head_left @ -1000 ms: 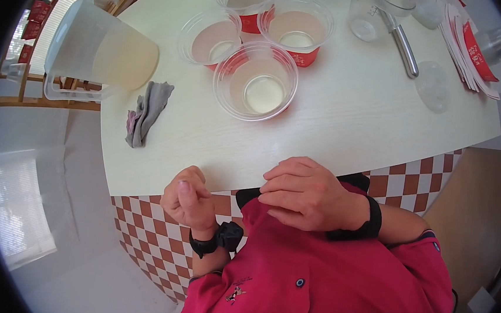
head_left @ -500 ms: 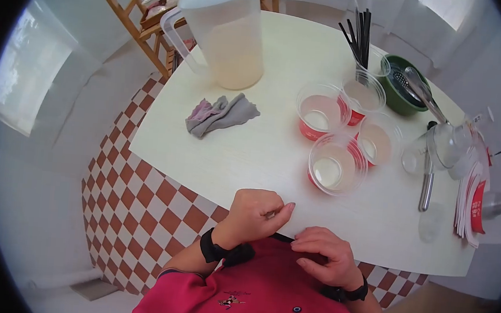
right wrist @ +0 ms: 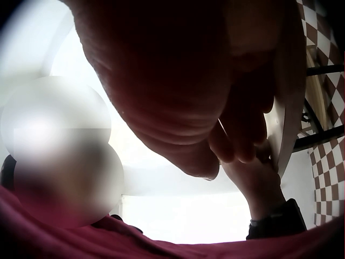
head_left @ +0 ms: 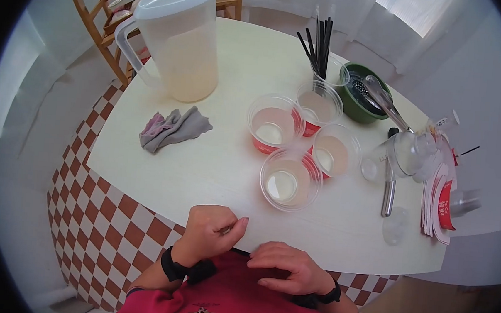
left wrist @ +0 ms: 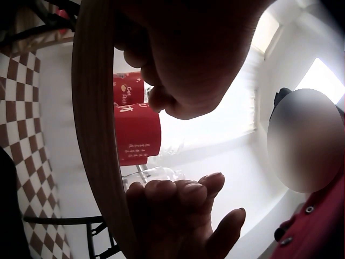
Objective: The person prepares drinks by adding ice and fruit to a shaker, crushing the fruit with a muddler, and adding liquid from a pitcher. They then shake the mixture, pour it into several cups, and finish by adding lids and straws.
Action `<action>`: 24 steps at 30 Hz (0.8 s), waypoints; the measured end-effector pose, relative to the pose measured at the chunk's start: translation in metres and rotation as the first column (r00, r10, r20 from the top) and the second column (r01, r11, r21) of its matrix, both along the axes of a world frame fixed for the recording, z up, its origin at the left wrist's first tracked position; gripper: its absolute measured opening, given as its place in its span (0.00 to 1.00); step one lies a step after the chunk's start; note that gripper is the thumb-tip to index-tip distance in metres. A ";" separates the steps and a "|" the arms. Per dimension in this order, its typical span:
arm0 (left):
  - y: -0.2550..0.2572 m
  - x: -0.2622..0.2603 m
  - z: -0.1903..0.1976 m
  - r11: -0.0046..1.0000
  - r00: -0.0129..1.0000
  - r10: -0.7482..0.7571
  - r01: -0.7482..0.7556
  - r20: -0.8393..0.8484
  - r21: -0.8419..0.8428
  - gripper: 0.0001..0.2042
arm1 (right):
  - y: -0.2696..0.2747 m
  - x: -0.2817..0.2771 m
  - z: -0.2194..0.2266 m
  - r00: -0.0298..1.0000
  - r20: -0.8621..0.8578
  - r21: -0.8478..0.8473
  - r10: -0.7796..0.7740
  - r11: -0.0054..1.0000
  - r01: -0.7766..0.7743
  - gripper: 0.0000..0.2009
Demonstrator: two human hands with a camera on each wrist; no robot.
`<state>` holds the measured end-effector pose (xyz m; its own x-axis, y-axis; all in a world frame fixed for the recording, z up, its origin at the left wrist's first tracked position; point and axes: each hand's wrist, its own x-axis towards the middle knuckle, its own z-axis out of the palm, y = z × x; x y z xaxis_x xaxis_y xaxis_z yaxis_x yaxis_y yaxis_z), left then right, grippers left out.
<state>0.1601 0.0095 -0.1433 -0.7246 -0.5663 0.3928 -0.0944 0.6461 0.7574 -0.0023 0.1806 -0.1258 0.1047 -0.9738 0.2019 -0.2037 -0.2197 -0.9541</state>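
My left hand rests at the table's front edge, its fingers loosely curled and its thumb pointing right. My right hand lies beside it at the same edge, palm down, with relaxed, slightly bent fingers. Neither holds anything. Closest to both is a clear plastic cup in a red sleeve, just beyond the hands. Behind it cluster a left cup, a right cup and a back cup, all with red sleeves. In the left wrist view a red cup sleeve shows between the two hands.
A lidded pitcher with pale liquid stands back left, a grey cloth before it. Black straws and a green bowl are at the back. Rightward lie a clear measuring jug, a metal-handled tool and flat paper sleeves.
The head view has swung up and left, then slightly right, bringing the pitcher, straws and green bowl fully into sight. The left hand turned over, knuckles now up; cups and cloth stayed put.
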 end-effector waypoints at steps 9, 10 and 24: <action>0.001 -0.002 0.000 1.000 1.000 0.016 -0.016 0.024 0.001 0.14 | 0.002 -0.010 -0.006 0.986 0.163 0.040 0.029 0.999 -0.036 0.16; 0.002 -0.002 0.000 1.000 0.999 0.018 -0.018 0.026 0.002 0.14 | 0.002 -0.010 -0.006 0.985 0.173 0.047 0.027 0.998 -0.035 0.16; 0.003 -0.004 -0.004 0.998 0.997 0.062 -0.060 0.055 -0.027 0.13 | 0.004 -0.008 -0.009 0.975 0.221 0.080 0.001 0.997 -0.019 0.13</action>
